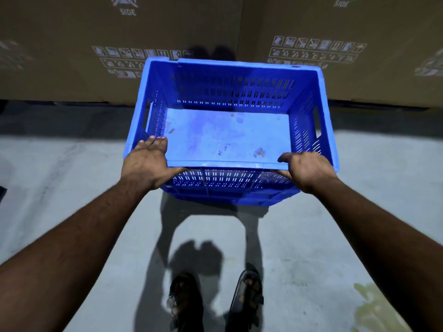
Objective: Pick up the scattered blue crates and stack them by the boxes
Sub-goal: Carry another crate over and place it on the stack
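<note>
An empty blue slotted crate is in the middle of the view, its open top facing me and its stained floor showing. It hangs above the concrete floor, close to the cardboard boxes. My left hand grips the near left corner of the rim, fingers over the edge and thumb under it. My right hand grips the near right part of the rim. Whether another crate lies underneath is hidden.
Two large brown cardboard boxes with printed handling symbols form a wall right behind the crate; the second box is on the right. Grey concrete floor spreads left and right. My sandalled feet stand below. A yellowish stain marks the floor at lower right.
</note>
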Demonstrator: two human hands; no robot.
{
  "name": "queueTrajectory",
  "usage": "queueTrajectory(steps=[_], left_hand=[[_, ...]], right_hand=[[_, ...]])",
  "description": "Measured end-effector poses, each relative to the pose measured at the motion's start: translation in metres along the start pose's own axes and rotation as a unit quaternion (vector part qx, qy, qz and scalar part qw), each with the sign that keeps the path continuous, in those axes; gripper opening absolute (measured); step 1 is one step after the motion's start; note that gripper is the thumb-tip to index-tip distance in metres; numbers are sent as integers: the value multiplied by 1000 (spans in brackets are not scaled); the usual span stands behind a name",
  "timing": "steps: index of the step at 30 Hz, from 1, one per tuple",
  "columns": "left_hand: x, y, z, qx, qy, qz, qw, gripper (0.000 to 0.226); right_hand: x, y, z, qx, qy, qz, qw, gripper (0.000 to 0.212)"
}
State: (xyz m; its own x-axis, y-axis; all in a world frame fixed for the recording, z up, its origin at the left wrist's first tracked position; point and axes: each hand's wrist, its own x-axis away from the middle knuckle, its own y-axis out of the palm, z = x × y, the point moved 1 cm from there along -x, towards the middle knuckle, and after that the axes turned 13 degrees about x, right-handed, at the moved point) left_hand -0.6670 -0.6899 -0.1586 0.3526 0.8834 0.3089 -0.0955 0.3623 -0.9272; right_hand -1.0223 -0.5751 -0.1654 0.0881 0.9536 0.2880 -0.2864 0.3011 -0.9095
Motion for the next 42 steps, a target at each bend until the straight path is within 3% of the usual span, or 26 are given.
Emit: queueTrajectory(steps=[9, 13, 18, 26, 33, 42], left_hand=[[-9, -5, -4, -6, 14, -32, 999, 107], [5, 7, -1, 16, 1, 4, 1000, 106], [-2, 10, -2, 17, -21, 14, 1000, 116], [-9, 6, -2, -5, 0, 19, 1000, 103], [2, 12, 0, 6, -14, 31, 999, 104], [-16, -1, -5, -28, 6, 8, 1000, 103]], right_hand=[[15, 11, -9, 10, 15, 13, 1000, 62], [-3, 1, 7, -10, -29, -24, 999, 58], [-14, -1, 15, 0, -50, -12, 999, 55], [10, 20, 1, 10, 15, 43, 999, 67], [-12, 3, 16, 24, -48, -20, 998, 59], [14, 5, -8, 42, -5, -40, 998, 65]])
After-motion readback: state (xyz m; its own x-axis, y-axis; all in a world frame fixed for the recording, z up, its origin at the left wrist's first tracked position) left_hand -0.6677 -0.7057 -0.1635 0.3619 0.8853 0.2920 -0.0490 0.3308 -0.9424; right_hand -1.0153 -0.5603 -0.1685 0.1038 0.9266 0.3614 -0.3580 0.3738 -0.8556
